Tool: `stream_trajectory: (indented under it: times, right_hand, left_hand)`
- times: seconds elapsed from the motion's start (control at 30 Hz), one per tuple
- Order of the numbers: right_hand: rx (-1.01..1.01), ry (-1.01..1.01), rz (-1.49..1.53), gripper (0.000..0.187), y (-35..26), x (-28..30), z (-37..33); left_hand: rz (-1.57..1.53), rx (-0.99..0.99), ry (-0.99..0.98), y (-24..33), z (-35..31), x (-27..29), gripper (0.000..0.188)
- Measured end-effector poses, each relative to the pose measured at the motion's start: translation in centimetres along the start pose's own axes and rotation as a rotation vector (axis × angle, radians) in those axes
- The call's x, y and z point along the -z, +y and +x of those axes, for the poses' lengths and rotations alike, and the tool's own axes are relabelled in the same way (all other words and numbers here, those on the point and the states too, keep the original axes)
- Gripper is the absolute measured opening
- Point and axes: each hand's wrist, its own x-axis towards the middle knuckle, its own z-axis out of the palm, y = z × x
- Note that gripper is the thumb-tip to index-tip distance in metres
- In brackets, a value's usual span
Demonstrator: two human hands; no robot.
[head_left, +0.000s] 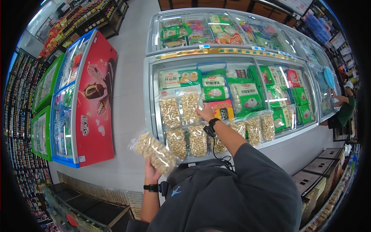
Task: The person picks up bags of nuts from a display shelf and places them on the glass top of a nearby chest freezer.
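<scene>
My left hand (153, 170) is closed around the lower part of a clear bag of pale nuts (156, 153), held tilted in front of the freezer. Over the chest freezer, my right hand (206, 112) has its fingers closed at the right edge of another bag of nuts (191, 108), which lies flat in a row. A similar nut bag (169, 111) lies to its left. Nearer to me is a second row with a nut bag (198, 140) and several more running to the right. A cable hangs from the band on my right wrist.
The chest freezer (150, 96) holds green and white food packs (244, 96) and a red-orange box (220, 110). Behind it stands another glass-topped freezer (151, 33). A red ice cream freezer (94, 104) is across the aisle. Another person (345, 106) reaches in at the far right.
</scene>
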Motion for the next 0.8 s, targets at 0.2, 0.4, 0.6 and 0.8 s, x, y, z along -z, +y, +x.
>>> stream_trajectory:
  times: [0.2,0.4,0.6,0.8]
  right_hand:
    - [-0.1,-0.576,0.584,0.065,-9.9,7.1,-11.8]
    - [-0.256,-0.849,1.006,0.064,-5.5,8.8,-15.0]
    - [-0.309,-0.542,0.802,0.063,0.4,12.4,-9.6]
    - [-0.326,-0.239,0.786,0.079,5.1,10.7,-1.8]
  left_hand:
    - [0.18,0.143,-0.043,-3.5,5.3,-5.7,0.043]
    - [0.23,0.308,-0.208,-8.2,9.5,-6.5,0.044]
    - [0.3,0.284,-0.19,-6.7,6.8,-8.2,0.05]
    - [0.44,0.143,-0.046,-3.7,3.3,-4.1,0.047]
